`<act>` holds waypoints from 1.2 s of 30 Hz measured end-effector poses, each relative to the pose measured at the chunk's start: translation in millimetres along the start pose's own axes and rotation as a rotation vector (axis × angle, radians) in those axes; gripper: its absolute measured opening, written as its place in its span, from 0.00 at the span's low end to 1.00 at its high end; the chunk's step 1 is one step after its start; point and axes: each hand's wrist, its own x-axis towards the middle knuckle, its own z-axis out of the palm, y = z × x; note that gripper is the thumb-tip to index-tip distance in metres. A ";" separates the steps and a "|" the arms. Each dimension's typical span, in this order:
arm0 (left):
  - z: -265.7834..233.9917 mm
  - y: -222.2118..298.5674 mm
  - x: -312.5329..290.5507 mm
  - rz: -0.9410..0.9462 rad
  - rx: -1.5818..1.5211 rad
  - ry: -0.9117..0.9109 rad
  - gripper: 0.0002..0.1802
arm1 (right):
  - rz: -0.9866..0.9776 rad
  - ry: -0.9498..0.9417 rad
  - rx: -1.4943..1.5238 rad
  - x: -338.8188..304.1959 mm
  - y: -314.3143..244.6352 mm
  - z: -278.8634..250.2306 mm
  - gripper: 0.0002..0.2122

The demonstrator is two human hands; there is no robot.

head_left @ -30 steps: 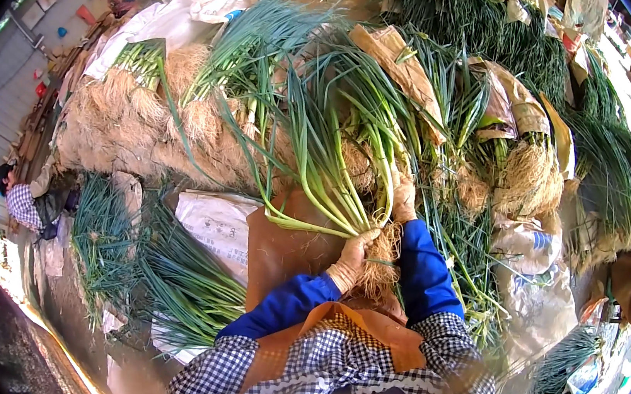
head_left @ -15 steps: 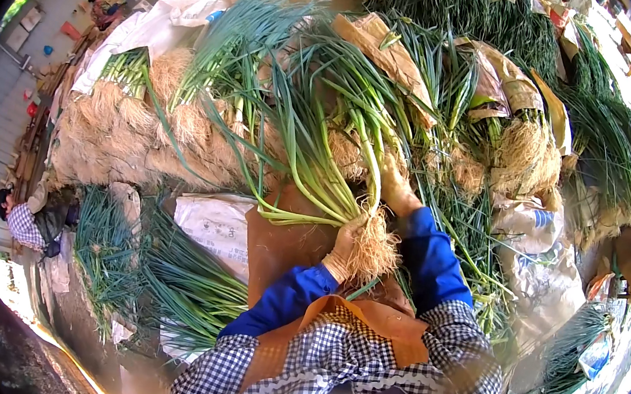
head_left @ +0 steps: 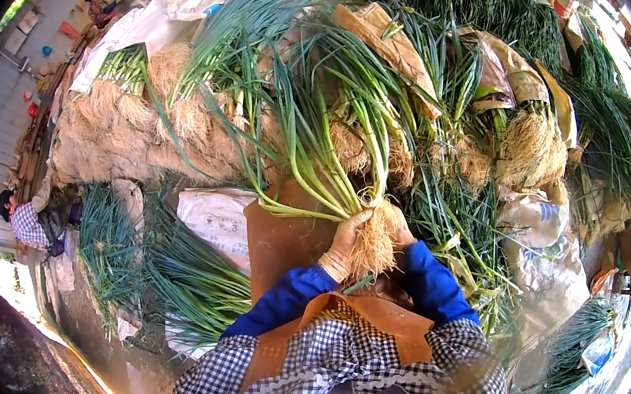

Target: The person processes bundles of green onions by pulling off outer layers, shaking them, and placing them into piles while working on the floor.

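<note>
A bunch of long green onions is held in front of my chest, its green leaves fanning away from me and its tan, stringy roots hanging toward me. My left hand is closed around the left side of the bunch, just at the root end. On the other side my right hand presses against the roots; its fingers are partly hidden behind them. Beneath the bunch lies a brown apron across my lap.
A long pile of rooted green onions stretches across the far side, partly covered by a white sack and brown paper. More onions lie at my left. Plastic sacking is at my right. A person sits far left.
My right hand has come down from the stalks to the root end, beside my left hand. The bunch has stayed nearly in place.
</note>
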 end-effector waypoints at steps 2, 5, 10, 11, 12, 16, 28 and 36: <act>14.7 -7.3 -0.7 -0.026 0.000 -0.084 0.13 | 0.379 0.384 -0.236 -39.9 12.0 -44.5 0.12; -3.1 -6.6 10.9 0.104 0.114 -0.120 0.10 | 0.562 0.089 -1.783 -91.0 -4.0 -120.7 0.22; 4.8 -33.7 34.0 0.631 0.429 0.033 0.13 | -0.146 0.457 -1.547 -19.3 -110.9 -10.7 0.20; 11.6 -38.6 33.3 0.588 0.437 0.057 0.13 | -0.074 0.410 -1.628 -3.1 -129.4 6.1 0.21; 7.5 -37.5 35.8 0.548 0.388 0.028 0.13 | -0.017 0.342 -1.700 16.4 -143.3 21.3 0.23; 25.2 -57.6 42.4 0.487 0.401 0.001 0.11 | -0.003 0.174 -2.155 95.7 -123.4 -24.7 0.17; -24.7 -57.7 77.2 0.309 0.109 -0.073 0.03 | -0.409 -0.430 -1.901 -9.1 -115.3 23.9 0.10; 13.8 -39.0 51.0 0.393 0.336 0.058 0.08 | 0.633 -0.689 -2.006 -187.4 -60.7 -111.4 0.09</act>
